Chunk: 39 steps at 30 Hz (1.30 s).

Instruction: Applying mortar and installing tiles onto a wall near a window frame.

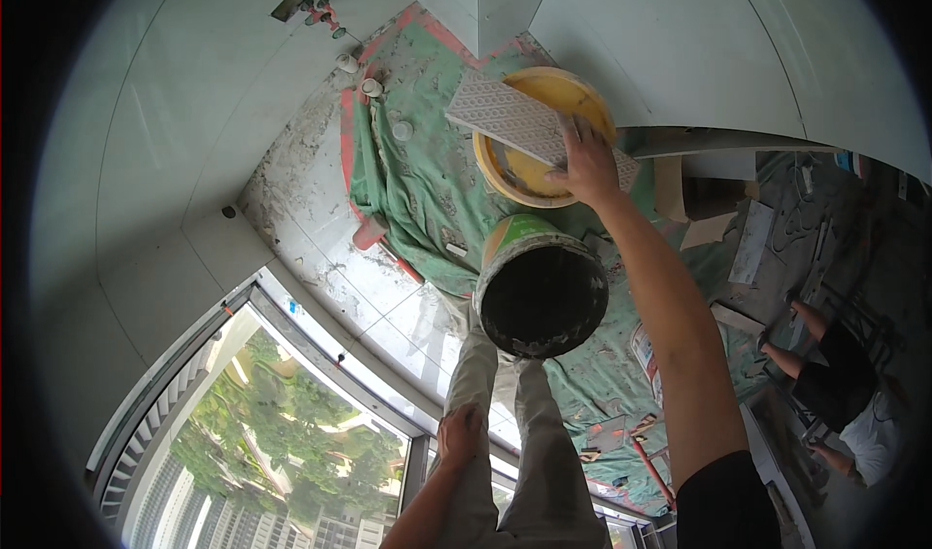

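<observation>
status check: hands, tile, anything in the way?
Right hand gripping grey tile over yellow bucket. Left hand resting on knee. Dirty bucket close below.

A grey tile [524, 122] with a ribbed, dotted pattern lies over a yellow bucket [573, 93]. At six o'clock from it stands a green bucket [539, 287], black inside. Under both spreads a green sheet [417, 180] with a red edge, spattered grey. The trousers [529, 442] are beige.
</observation>
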{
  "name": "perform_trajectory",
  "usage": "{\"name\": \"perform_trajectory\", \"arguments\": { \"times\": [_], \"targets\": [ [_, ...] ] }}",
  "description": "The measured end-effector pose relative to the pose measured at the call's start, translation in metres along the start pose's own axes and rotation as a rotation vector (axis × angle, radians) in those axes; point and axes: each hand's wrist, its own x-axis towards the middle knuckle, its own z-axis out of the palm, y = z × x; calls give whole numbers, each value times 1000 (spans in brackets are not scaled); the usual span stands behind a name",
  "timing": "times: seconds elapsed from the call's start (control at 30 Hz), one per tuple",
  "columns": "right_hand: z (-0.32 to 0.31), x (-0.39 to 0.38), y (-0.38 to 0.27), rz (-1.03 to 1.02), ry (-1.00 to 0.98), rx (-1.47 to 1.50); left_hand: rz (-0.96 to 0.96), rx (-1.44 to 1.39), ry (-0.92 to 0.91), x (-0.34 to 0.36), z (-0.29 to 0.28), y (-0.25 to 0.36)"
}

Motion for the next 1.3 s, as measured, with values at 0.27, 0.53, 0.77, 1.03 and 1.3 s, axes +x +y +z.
{"name": "perform_trajectory", "arguments": {
  "times": [0.27, 0.53, 0.77, 1.03, 1.3],
  "targets": [
    [4, 5, 2, -17, -30, -94, -75, -1, 15, 3, -1, 1],
    [-40, -48, -8, 29, 24, 146, -58, -260, 18, 8, -15, 12],
    [-103, -270, -82, 368, -367, 1122, 187, -762, -100, 36, -38, 111],
    [-97, -502, -143, 596, -450, 1591, -37, -1111, -510, -49, 68, 140],
    [-81, -706, -33, 582, -168, 1583, 98, -901, -845, -79, 215, 174]
  ]
}}
